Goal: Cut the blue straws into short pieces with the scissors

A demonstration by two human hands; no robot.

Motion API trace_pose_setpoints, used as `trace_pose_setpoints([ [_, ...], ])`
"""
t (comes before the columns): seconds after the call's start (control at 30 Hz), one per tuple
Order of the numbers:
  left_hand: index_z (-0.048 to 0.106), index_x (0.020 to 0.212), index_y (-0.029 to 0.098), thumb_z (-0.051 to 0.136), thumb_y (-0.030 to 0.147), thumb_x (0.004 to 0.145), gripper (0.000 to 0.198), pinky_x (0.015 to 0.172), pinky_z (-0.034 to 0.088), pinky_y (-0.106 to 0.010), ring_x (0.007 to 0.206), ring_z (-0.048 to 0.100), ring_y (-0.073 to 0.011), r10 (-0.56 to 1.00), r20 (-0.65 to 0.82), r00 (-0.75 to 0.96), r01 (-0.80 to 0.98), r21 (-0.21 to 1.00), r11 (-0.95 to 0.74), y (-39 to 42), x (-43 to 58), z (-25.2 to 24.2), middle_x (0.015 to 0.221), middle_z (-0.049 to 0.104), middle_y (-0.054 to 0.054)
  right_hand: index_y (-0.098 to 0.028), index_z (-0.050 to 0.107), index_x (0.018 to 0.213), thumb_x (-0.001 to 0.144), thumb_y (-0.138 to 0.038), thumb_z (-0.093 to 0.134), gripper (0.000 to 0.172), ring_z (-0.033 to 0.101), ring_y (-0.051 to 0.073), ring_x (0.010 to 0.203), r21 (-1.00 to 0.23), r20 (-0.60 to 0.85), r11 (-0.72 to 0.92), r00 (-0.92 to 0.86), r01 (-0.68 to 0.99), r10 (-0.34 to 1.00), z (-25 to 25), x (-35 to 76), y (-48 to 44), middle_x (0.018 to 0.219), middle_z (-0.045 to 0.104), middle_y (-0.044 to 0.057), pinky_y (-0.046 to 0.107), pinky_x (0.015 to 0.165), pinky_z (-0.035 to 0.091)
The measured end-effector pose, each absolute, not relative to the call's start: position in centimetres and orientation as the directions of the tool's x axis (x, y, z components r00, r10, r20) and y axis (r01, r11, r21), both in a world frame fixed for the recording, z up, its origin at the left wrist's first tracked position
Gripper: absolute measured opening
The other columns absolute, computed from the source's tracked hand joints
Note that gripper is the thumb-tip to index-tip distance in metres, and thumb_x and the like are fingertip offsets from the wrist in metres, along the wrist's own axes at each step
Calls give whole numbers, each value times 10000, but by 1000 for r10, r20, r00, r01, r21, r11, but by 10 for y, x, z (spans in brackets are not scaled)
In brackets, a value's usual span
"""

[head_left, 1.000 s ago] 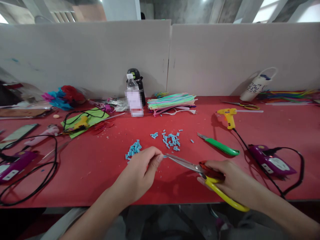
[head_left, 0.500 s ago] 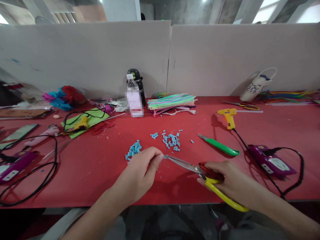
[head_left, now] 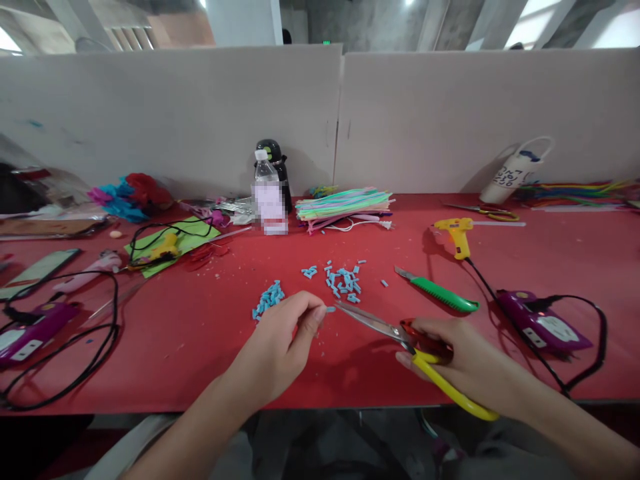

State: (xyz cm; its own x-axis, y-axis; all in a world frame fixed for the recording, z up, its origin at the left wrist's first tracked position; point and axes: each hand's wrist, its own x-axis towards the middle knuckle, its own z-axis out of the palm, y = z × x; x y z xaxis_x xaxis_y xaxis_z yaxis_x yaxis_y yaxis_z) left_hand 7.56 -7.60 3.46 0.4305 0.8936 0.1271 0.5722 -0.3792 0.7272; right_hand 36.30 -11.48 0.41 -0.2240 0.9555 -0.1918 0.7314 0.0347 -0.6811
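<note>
Two bare hands work over a red table (head_left: pixel 200 363). The left hand (head_left: pixel 285 333) pinches a tiny blue piece (head_left: pixel 331 309) between its thumb and finger, so only a short end pokes out. The right hand (head_left: pixel 460 347) is curled around the red and yellow handles of the scissors (head_left: pixel 373 323). The tips of the blades are just beside the blue piece, but I cannot tell if they touch it, or how far the blades are apart.

To snip well here, I think it is good to pinch firmly, hold both hands steady, and have the fingertips back from the sharp blades. Small, slow squeezes should be safer than one big one, since the piece is so little and could pop away.

The blue piece is a bit nearer to the person than the pale blue bits (head_left: pixel 343 283), and to the right of the darker blue bits (head_left: pixel 269 300). Its free end points right, at the scissors. Its long way runs side to side, almost level, while the scissors slant, with their tips up and left and their handles down and right
</note>
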Motion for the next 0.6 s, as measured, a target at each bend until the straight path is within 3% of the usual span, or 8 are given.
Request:
trace_pose_setpoints([
  [0.6,568,940,211,441,354,1024,209,689,406,-249,718,541,-117,888,127,441,579,716,-390,-73,75,33,797,601,29,-210,392,692,887,-498,573,393,255,114,627,-642,-178,65,-231,764,956,0,366,-112,653,338,-55,248,532,248],
])
